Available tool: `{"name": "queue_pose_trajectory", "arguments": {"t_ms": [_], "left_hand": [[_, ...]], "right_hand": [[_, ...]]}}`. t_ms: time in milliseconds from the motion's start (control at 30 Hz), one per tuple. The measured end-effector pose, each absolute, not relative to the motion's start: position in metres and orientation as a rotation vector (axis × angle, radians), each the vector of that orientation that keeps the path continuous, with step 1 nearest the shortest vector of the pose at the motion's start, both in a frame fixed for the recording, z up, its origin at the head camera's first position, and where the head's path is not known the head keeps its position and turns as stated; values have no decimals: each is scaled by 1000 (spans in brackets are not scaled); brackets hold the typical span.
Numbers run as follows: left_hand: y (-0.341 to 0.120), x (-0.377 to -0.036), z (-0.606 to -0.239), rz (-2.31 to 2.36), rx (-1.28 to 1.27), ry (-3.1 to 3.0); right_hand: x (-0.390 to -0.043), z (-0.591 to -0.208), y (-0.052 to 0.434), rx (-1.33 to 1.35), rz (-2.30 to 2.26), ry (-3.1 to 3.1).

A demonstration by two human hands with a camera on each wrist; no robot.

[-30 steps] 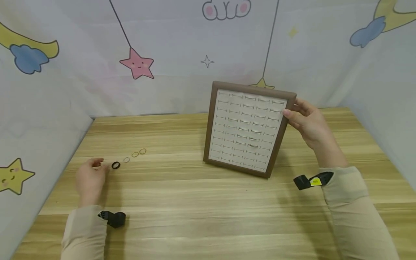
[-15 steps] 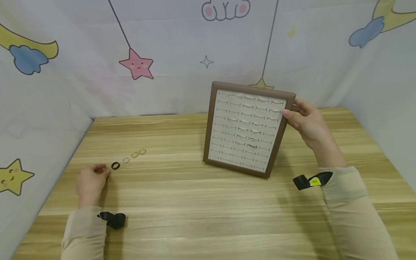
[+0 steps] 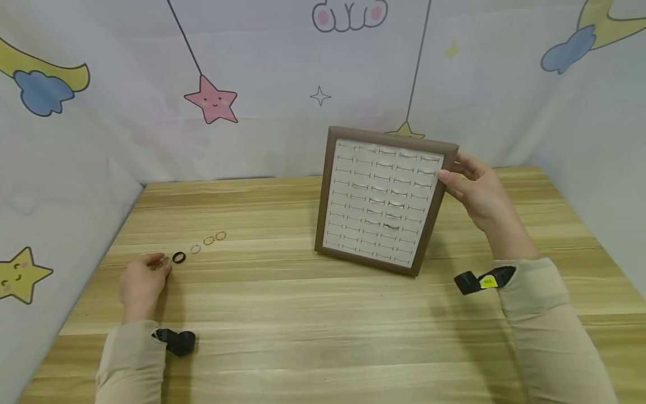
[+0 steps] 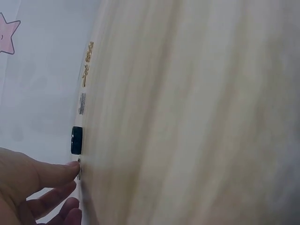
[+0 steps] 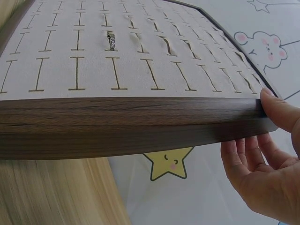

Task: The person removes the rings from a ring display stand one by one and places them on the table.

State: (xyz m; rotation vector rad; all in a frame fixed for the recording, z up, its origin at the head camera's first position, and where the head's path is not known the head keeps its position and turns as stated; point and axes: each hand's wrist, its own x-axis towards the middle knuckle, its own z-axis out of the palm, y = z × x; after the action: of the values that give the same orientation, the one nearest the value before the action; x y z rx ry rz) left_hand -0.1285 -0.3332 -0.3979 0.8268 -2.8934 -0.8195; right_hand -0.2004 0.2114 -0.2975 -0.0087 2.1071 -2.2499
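Left hand has crept right to pinch a small ring just left of the black ring on the near-left table, while right hand keeps gripping the propped ring display tray, unmoved.

My head camera looks forward and down over the whole table. My left wrist camera skims the tabletop close beside the black ring. My right wrist camera sits tight against the ring tray; the head view shares both.
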Motion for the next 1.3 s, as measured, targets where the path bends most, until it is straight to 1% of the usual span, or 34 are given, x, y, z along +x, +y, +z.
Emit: {"name": "queue_pose_trajectory", "arguments": {"t_ms": [233,433,667,867,1100,1300], "left_hand": [[-325,-134,-390,-901,793,-2820],[-297,-144,-373,-997,684,-2716],[-254,-157,-351,-1086,514,-2691],[-211,-162,-335,-1124,321,-2674],[-161,-164,-325,-1209,92,-2654],[-115,-161,-325,-1229,-65,-2691]], "right_hand": [[-201,-298,212,-16,-2272,2078],[-201,-299,213,-28,-2296,2041],[-200,-298,213,-20,-2280,2060],[-200,-297,213,-1,-2252,2080],[-201,-298,213,4,-2241,2092],[-200,-298,213,1,-2241,2097]]}}
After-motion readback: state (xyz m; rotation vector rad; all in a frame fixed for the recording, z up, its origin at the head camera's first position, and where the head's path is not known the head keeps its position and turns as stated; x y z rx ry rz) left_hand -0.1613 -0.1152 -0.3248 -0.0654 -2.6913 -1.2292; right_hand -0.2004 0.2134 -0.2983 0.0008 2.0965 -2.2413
